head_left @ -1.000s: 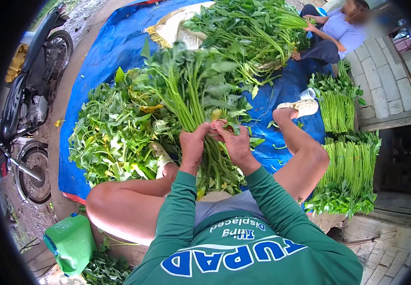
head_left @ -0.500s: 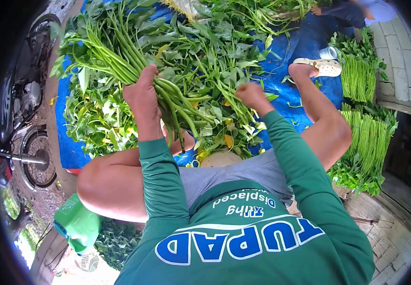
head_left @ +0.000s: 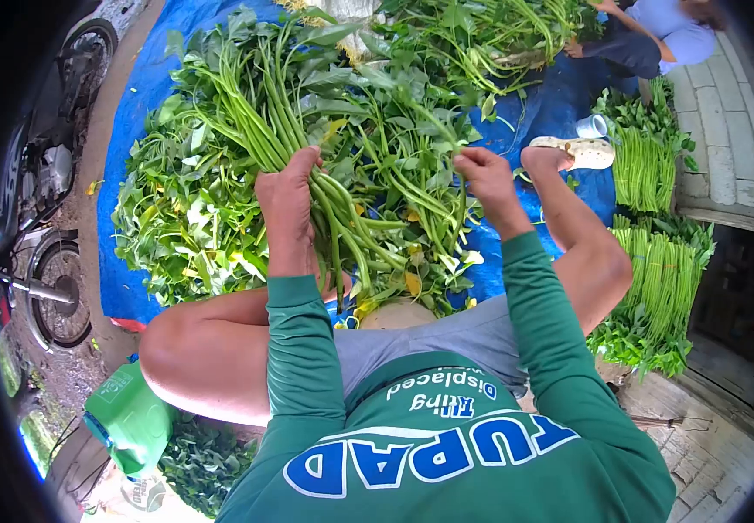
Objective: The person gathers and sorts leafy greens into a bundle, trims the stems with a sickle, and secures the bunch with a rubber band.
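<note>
My left hand (head_left: 288, 205) is closed around a thick bunch of water spinach (head_left: 250, 118), its leafy tops pointing up and away and its cut stems hanging below the fist. To the right, my right hand (head_left: 488, 181) pinches a single water spinach stem (head_left: 433, 119) between thumb and fingers; its leafy end reaches up and to the left. Beneath both hands lies a loose heap of water spinach (head_left: 189, 231), with some yellow leaves in it.
A blue tarp (head_left: 128, 161) lies under the heap. Tied bundles of water spinach (head_left: 656, 270) are stacked at the right, near a white cup (head_left: 592, 127). Another person (head_left: 678, 39) sits at the top right. A green jug (head_left: 133, 414) is at lower left, a motorcycle (head_left: 54, 218) beyond.
My right hand has risen from the heap and now shows a stem in its pinch. My left hand, still gripping the bunch, sits slightly lower and further right in view.
</note>
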Demonstrator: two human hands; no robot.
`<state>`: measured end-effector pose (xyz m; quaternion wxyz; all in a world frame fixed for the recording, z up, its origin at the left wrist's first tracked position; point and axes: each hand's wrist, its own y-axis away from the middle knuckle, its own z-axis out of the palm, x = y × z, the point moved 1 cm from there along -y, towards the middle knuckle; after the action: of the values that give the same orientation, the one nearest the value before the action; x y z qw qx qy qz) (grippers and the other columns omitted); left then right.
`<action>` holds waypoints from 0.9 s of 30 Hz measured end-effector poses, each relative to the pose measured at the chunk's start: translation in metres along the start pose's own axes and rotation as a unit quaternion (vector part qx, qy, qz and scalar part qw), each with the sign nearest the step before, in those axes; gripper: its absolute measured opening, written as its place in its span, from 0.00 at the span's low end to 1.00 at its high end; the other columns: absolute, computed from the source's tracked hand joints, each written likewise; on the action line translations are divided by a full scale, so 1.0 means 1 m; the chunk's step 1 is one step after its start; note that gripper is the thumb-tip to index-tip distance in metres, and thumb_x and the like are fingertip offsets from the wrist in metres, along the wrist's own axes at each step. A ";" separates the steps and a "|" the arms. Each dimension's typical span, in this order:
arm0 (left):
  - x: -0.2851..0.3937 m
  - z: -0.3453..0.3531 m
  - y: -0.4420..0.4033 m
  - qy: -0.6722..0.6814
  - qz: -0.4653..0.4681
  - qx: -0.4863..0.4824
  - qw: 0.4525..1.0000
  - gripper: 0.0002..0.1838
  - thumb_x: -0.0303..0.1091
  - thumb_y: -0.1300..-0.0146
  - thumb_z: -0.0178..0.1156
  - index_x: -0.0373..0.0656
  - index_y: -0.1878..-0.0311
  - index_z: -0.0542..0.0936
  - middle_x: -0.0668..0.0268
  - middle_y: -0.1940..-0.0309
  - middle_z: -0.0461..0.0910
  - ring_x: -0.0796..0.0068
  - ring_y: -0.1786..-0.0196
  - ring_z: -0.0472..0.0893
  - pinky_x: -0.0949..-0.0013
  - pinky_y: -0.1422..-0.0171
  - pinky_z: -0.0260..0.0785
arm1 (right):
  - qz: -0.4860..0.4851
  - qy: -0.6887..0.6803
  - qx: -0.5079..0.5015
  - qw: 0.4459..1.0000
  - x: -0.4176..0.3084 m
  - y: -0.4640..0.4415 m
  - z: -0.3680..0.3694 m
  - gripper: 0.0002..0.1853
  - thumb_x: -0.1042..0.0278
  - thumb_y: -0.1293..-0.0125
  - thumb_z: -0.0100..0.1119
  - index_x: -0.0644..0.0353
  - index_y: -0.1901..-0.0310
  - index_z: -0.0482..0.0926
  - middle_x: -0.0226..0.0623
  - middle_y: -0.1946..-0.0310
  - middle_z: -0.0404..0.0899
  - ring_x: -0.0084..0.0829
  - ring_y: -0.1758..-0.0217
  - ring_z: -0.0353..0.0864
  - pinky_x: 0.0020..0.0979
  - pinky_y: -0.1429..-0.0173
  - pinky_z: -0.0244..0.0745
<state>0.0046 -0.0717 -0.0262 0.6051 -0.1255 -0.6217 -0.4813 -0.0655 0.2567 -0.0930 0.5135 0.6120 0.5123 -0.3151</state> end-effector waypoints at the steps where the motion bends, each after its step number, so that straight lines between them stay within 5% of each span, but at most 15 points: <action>1: -0.002 0.001 -0.001 0.006 0.016 -0.003 1.000 0.12 0.34 0.35 0.76 0.34 0.65 0.88 0.60 0.74 0.87 0.71 0.76 0.85 0.68 0.71 0.77 | 0.134 -0.096 -0.015 0.986 -0.038 0.013 -0.009 0.10 0.63 0.22 0.69 0.56 0.46 0.88 0.23 0.58 0.89 0.19 0.58 0.85 0.26 0.54 0.80; 4: -0.002 0.001 0.005 0.002 -0.012 -0.036 0.999 0.12 0.35 0.35 0.75 0.34 0.65 0.88 0.60 0.75 0.87 0.71 0.77 0.84 0.67 0.71 0.77 | 0.186 -0.198 -0.074 0.960 -0.041 0.020 -0.027 0.09 0.63 0.22 0.68 0.55 0.45 0.86 0.23 0.60 0.87 0.18 0.61 0.85 0.28 0.56 0.80; 9: -0.011 0.007 0.021 -0.016 -0.056 -0.058 0.997 0.12 0.36 0.34 0.75 0.36 0.66 0.88 0.61 0.76 0.86 0.71 0.78 0.84 0.67 0.72 0.77 | 0.135 -0.247 -0.073 0.957 -0.055 0.045 -0.034 0.10 0.65 0.20 0.68 0.56 0.44 0.85 0.24 0.58 0.87 0.18 0.58 0.85 0.26 0.52 0.81; 21: -0.053 0.039 0.030 0.001 -0.053 -0.117 0.992 0.10 0.35 0.34 0.74 0.38 0.65 0.88 0.65 0.72 0.87 0.75 0.74 0.84 0.68 0.68 0.76 | -0.124 -0.127 0.107 0.978 -0.116 0.078 -0.014 0.13 0.74 0.23 0.70 0.65 0.40 0.89 0.25 0.54 0.90 0.15 0.56 0.85 0.19 0.51 0.80; 24: -0.073 0.049 0.043 0.053 -0.088 -0.141 0.985 0.10 0.36 0.33 0.75 0.37 0.62 0.89 0.65 0.71 0.87 0.74 0.72 0.85 0.68 0.66 0.77 | -0.168 -0.063 0.087 0.980 -0.116 0.074 -0.005 0.14 0.75 0.23 0.70 0.67 0.40 0.88 0.26 0.54 0.90 0.17 0.56 0.85 0.20 0.52 0.80; 27: -0.114 0.054 0.044 0.088 -0.128 -0.165 0.974 0.12 0.38 0.33 0.74 0.37 0.59 0.89 0.65 0.70 0.88 0.73 0.72 0.86 0.67 0.65 0.79 | -0.108 0.105 0.014 0.988 -0.091 0.073 0.019 0.13 0.69 0.26 0.72 0.69 0.47 0.91 0.32 0.60 0.92 0.19 0.61 0.86 0.24 0.55 0.80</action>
<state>0.0303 0.0400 -0.0957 0.5620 -0.0996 -0.4889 -0.6596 -0.0184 0.2147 0.0076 0.4111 0.5898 0.6222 -0.3099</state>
